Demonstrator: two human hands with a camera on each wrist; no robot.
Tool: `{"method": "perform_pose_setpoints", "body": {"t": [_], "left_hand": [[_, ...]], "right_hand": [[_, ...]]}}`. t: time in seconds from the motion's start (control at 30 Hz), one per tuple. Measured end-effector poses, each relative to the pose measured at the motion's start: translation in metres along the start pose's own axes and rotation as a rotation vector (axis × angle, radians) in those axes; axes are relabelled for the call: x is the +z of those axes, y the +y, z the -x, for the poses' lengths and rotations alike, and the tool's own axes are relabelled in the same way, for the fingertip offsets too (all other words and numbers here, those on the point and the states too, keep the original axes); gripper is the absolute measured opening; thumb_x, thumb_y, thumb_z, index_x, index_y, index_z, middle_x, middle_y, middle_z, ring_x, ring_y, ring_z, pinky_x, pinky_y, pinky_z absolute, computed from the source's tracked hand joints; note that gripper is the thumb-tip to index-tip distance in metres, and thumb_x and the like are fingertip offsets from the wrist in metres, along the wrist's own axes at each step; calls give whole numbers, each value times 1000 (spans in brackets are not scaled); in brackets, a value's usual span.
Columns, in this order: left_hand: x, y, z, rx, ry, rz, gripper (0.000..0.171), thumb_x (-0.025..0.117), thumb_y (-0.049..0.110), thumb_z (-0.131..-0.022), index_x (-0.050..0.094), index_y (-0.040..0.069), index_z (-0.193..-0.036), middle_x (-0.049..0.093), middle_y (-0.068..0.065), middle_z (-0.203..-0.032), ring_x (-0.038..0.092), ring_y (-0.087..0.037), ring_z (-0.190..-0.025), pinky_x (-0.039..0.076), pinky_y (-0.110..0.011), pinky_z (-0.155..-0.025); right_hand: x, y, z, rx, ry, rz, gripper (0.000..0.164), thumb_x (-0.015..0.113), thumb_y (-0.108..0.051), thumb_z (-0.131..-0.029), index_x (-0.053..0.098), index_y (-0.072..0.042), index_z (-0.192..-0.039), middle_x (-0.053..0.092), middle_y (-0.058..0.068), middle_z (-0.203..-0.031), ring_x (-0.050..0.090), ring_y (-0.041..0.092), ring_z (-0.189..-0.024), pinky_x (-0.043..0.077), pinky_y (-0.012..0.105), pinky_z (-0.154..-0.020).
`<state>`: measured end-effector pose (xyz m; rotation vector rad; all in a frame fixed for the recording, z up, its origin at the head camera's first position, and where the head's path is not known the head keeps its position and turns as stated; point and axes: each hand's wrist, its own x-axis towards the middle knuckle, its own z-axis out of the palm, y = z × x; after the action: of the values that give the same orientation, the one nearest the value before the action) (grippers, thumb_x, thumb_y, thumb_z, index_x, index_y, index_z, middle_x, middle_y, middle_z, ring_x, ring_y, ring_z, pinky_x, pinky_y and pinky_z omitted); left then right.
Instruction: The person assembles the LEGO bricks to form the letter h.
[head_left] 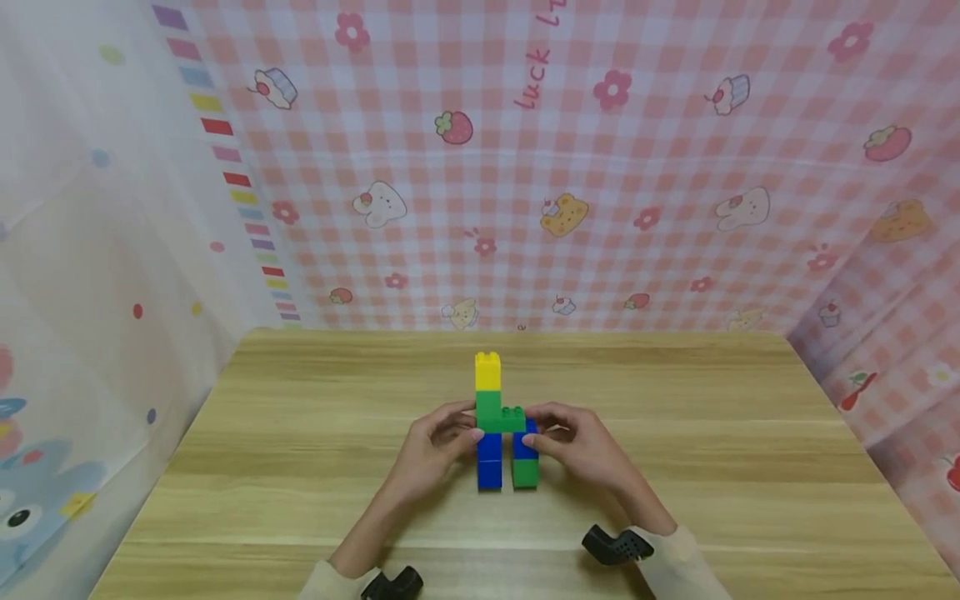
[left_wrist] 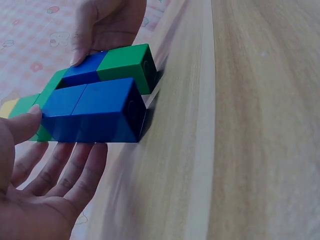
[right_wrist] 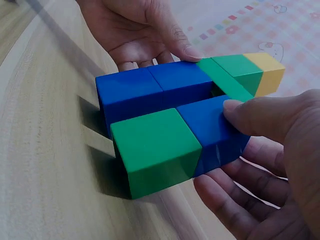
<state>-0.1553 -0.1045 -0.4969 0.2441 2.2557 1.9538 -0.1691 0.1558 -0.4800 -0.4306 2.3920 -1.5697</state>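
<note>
Between the two hands, a toy building-block figure stands upright, its lower ends right at the wooden tabletop. Its left leg is two stacked blue blocks (head_left: 490,473); the right leg has a blue block (right_wrist: 207,125) over a green block (right_wrist: 155,145). A flat green brick (head_left: 512,424) bridges both legs. Above its left end rise another green block (head_left: 488,404) and a yellow block (head_left: 487,372). My left hand (head_left: 433,442) holds the left side, thumb near the joint of blue and green. My right hand (head_left: 581,437) grips the right leg's blue block between thumb and fingers.
The light wooden table (head_left: 300,392) extends around the figure on all sides. A pink checked cloth (head_left: 510,167) hangs behind its far edge, and a pale curtain (head_left: 112,250) hangs at the left. Black devices (head_left: 617,546) sit at both wrists.
</note>
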Motion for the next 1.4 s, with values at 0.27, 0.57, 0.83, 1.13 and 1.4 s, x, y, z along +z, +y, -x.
{"method": "perform_pose_setpoints", "body": {"t": [0.27,0.57,0.83,1.13,1.4], "left_hand": [[0,-1,-2,-43,0,41,45,70,13,-98,61,21,-141,71,-11,-119,70,-22,-109,61,-24,-91],[1,-5,-2,-54,-24,23,52,70,11,-98,56,21,-147,68,-12,-128,68,-26,-118,61,-31,-96],[5,-12,-2,-26,18,-16,43,69,11,-98,62,7,-140,70,-17,-128,71,-27,-113,62,-26,-90],[9,-11,0,-50,79,-39,36,73,15,-95,69,7,-130,73,-15,-124,71,-25,-111,61,-24,-92],[11,-13,0,-56,68,-64,35,72,17,-97,69,6,-131,71,-16,-128,70,-25,-114,61,-25,-91]], "right_hand": [[-1,5,-2,19,-52,-13,42,72,-23,-97,63,-8,-136,69,8,-127,63,22,-107,58,21,-93],[-1,3,-3,75,-52,0,44,74,-21,-96,63,-11,-137,68,6,-129,64,20,-108,58,30,-98],[2,9,-3,56,-23,14,38,74,-19,-96,67,-6,-131,72,9,-119,67,18,-103,59,25,-91],[5,8,-3,26,8,44,34,74,-17,-95,69,-4,-127,72,12,-120,68,20,-105,60,30,-94],[5,7,-2,52,23,80,31,72,-17,-97,71,-7,-126,71,11,-124,67,19,-106,60,35,-95]]}}
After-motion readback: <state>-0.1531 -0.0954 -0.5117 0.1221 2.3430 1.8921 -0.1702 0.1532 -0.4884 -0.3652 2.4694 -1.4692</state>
